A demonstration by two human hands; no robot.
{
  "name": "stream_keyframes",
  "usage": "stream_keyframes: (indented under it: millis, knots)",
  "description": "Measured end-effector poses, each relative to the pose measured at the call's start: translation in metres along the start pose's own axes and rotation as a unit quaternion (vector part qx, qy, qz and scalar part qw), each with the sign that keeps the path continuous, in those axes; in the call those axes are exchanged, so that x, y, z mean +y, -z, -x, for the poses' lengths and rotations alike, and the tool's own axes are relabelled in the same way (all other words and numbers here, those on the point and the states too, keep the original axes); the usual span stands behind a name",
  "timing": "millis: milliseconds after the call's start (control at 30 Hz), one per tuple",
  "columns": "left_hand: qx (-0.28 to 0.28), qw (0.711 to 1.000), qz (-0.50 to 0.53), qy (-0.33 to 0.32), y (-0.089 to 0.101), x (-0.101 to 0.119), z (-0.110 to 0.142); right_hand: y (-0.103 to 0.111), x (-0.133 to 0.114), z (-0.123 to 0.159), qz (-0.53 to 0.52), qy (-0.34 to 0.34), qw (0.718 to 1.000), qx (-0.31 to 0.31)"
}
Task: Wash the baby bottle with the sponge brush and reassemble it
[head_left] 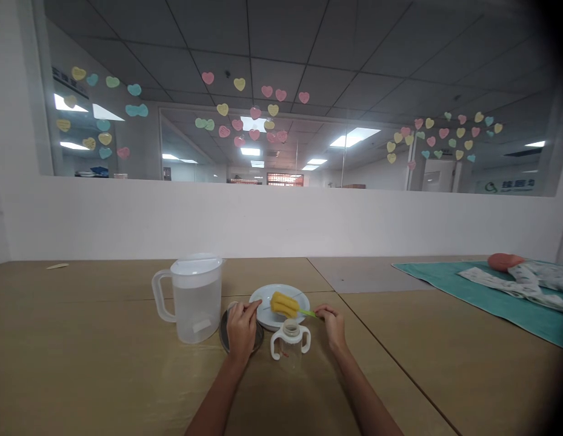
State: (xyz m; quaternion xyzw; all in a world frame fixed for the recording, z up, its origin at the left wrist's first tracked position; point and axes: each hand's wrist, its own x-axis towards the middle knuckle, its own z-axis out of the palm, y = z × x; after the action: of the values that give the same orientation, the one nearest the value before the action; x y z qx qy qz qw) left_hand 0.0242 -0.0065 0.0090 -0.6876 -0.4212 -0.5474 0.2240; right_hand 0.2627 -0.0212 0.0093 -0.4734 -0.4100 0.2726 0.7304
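Observation:
My right hand (332,327) pinches the thin green handle (307,313) of a sponge bottle brush. Its yellow sponge head (285,304) lies over a white plate (303,298). At the plate's left rim is my left hand (242,332), with the index finger stretched onto the rim and the other fingers curled. Whatever it may pinch there is too small to make out. Beneath this hand, partly covered, lies a dark round dish or lid (225,339). A clear baby bottle (291,350) with a white two-handled collar stands uncapped between my forearms, in front of the plate.
A lidded translucent pitcher (197,306) stands left of my left hand. Far right, a green cloth (438,278) carries patterned fabric (490,284) and an orange-pink rounded object (505,261). A small flat pale piece (58,266) lies far left. A white wall (281,221) with a window borders the table.

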Motion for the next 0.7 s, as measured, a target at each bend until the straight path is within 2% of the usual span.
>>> stream_keyframes:
  millis: [133, 200, 333, 467, 700]
  knots:
    - [0.003, 0.999, 0.037, -0.003, -0.001, 0.001, 0.001, 0.001, 0.004, -0.006, -0.023, -0.021, 0.998, 0.048]
    - [-0.006, 0.998, 0.06, -0.012, 0.0, 0.006, 0.001, 0.001, 0.007, -0.008, -0.019, -0.019, 0.998, 0.052]
    - [-0.008, 0.997, 0.077, -0.025, 0.002, 0.014, 0.0, -0.001, 0.012, -0.007, 0.005, 0.027, 1.0, -0.002]
    - [0.003, 0.995, 0.097, -0.006, 0.002, 0.018, -0.001, -0.005, 0.012, -0.003, 0.028, 0.067, 0.996, -0.049]
    - [0.017, 0.98, 0.186, 0.072, -0.007, 0.018, 0.002, -0.005, 0.006, -0.002, 0.003, 0.05, 0.997, -0.059]
